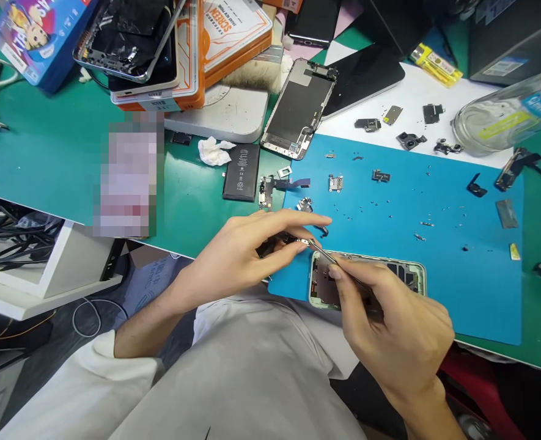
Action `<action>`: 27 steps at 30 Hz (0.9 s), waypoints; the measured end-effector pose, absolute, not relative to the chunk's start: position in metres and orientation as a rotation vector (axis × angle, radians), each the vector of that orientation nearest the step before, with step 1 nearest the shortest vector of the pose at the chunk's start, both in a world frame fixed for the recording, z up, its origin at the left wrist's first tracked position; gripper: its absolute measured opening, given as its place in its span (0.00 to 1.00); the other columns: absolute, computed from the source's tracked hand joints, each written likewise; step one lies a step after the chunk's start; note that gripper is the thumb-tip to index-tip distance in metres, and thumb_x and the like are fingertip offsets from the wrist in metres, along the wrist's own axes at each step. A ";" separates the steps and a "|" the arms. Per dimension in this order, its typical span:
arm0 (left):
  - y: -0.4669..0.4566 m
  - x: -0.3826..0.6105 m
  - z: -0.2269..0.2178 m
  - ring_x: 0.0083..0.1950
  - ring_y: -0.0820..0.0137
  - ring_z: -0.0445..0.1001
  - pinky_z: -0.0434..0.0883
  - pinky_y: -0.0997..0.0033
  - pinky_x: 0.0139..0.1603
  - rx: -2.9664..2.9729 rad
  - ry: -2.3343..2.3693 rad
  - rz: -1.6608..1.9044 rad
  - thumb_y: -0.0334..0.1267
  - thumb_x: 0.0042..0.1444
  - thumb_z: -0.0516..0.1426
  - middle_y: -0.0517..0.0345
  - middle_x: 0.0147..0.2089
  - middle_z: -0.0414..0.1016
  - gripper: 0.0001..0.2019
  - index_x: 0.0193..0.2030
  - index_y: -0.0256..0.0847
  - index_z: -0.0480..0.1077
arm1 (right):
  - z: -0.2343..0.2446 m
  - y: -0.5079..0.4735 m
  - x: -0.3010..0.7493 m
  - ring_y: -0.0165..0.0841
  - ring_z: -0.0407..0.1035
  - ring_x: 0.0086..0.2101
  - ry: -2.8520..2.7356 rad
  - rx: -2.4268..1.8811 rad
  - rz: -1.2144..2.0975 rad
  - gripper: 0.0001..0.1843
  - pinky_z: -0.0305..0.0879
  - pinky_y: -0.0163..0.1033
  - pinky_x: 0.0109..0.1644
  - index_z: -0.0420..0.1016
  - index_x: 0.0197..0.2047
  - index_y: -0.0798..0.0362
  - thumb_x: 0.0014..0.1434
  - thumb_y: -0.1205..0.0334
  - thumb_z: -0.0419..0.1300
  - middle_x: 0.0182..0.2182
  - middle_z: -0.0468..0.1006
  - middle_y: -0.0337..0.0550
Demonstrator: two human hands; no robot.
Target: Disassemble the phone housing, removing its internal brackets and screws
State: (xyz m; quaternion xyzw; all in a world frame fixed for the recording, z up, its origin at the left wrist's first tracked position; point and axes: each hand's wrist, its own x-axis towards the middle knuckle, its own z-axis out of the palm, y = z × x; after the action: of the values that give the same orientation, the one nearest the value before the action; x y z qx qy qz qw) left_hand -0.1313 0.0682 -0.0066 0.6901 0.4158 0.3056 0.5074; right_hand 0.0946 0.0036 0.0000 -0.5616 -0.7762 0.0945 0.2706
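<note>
An opened phone body [408,276] with a pale green frame lies on the blue mat [435,208] at the table's near edge. My right hand [389,324] is closed on thin metal tweezers [325,253], whose tips point left to a small part. My left hand [247,247] pinches that small dark phone part [293,239] between thumb and fingers, just left of the phone body. The index finger stretches out above it.
Small screws and phone parts [335,182] lie scattered on the blue mat. A black battery [241,172], a crumpled tissue [213,151] and a detached screen [300,110] lie behind. Orange boxes [224,36] and a clear bottle [504,113] stand further back. A green table mat [45,140] lies beneath.
</note>
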 end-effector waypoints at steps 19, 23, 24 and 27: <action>0.069 -0.131 -0.013 0.57 0.70 0.87 0.80 0.76 0.62 1.608 0.902 0.857 0.33 0.75 0.62 0.59 0.57 0.88 0.16 0.66 0.44 0.78 | -0.010 0.009 0.093 0.26 0.81 0.27 -2.089 -1.410 -0.014 0.12 0.67 0.34 0.27 0.78 0.49 0.51 0.67 0.75 0.70 0.38 0.90 0.37; 0.069 -0.131 -0.013 0.57 0.70 0.87 0.81 0.75 0.61 1.613 0.894 0.862 0.33 0.75 0.62 0.58 0.57 0.88 0.16 0.66 0.44 0.78 | -0.011 0.008 0.093 0.27 0.82 0.28 -2.091 -1.384 -0.051 0.13 0.69 0.34 0.28 0.78 0.50 0.52 0.66 0.75 0.71 0.38 0.91 0.39; 0.069 -0.131 -0.013 0.57 0.70 0.87 0.81 0.75 0.61 1.617 0.895 0.865 0.33 0.75 0.62 0.58 0.57 0.88 0.16 0.66 0.44 0.78 | -0.011 0.007 0.092 0.27 0.82 0.28 -2.097 -1.384 -0.054 0.13 0.69 0.34 0.29 0.78 0.50 0.52 0.66 0.75 0.71 0.38 0.91 0.39; 0.070 -0.131 -0.013 0.57 0.70 0.87 0.81 0.75 0.61 1.627 0.898 0.863 0.32 0.74 0.62 0.59 0.57 0.88 0.16 0.66 0.44 0.78 | -0.010 0.007 0.091 0.27 0.82 0.28 -2.116 -1.390 -0.065 0.12 0.68 0.34 0.29 0.78 0.49 0.53 0.66 0.75 0.71 0.38 0.91 0.39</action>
State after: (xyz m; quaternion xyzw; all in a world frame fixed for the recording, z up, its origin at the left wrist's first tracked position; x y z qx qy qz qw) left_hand -0.1309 0.0698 -0.0127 0.6786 0.3743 0.3601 0.5194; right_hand 0.0909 0.0070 -0.0098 -0.5237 -0.7970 -0.0243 0.2998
